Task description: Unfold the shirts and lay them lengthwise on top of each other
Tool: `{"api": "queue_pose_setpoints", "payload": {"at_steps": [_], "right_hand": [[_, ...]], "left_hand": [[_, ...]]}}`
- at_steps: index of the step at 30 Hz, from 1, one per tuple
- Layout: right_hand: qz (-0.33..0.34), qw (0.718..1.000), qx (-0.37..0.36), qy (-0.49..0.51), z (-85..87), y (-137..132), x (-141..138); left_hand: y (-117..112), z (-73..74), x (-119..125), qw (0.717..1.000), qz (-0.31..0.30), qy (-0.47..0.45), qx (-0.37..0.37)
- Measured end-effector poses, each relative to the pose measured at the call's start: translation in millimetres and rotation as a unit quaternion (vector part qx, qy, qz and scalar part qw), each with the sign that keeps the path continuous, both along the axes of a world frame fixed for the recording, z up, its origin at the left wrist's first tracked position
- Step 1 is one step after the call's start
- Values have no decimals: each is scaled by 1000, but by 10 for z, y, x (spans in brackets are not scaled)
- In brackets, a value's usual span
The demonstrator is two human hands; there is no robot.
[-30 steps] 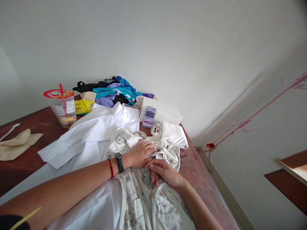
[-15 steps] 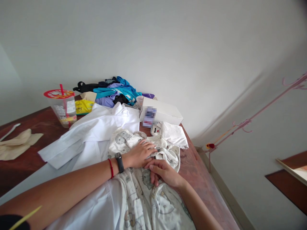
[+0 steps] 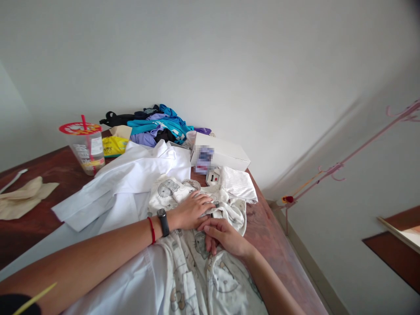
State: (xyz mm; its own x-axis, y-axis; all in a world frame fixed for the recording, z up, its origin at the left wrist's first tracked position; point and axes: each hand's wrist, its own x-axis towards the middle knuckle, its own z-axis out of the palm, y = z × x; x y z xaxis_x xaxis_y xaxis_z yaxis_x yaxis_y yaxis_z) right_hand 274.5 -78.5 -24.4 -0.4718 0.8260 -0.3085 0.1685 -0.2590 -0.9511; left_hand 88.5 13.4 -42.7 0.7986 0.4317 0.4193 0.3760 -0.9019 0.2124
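Note:
A white shirt (image 3: 219, 282) printed with grey cartoon animals lies rumpled on the table in front of me. My left hand (image 3: 192, 211) rests palm down on its upper part, fingers outstretched and slightly spread. Close against it, my right hand (image 3: 226, 236) is half curled over the same shirt; its thumb and forefinger meet the left hand's edge, and its other fingers hang loosely downward. I see nothing held in either hand. Under and beside the printed shirt spreads a plain white long-sleeved shirt (image 3: 131, 168).
Behind the shirts are a white box (image 3: 223, 151), a folded white ribbed garment (image 3: 238, 184) and a pile of coloured clothes (image 3: 157, 124). At left stand a plastic cup (image 3: 87, 151) with a straw, a yellow packet (image 3: 114, 145) and brown paper (image 3: 28, 197). A pink rack (image 3: 354, 153) leans at right.

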Motion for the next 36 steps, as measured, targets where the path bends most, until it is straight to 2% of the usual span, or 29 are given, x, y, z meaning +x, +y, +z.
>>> {"api": "queue_pose_setpoints", "payload": {"at_steps": [36], "right_hand": [[9, 1000, 17, -20, -4, -4, -8]], "left_hand": [[-1, -3, -4, 1000, 3, 3, 5]]}}
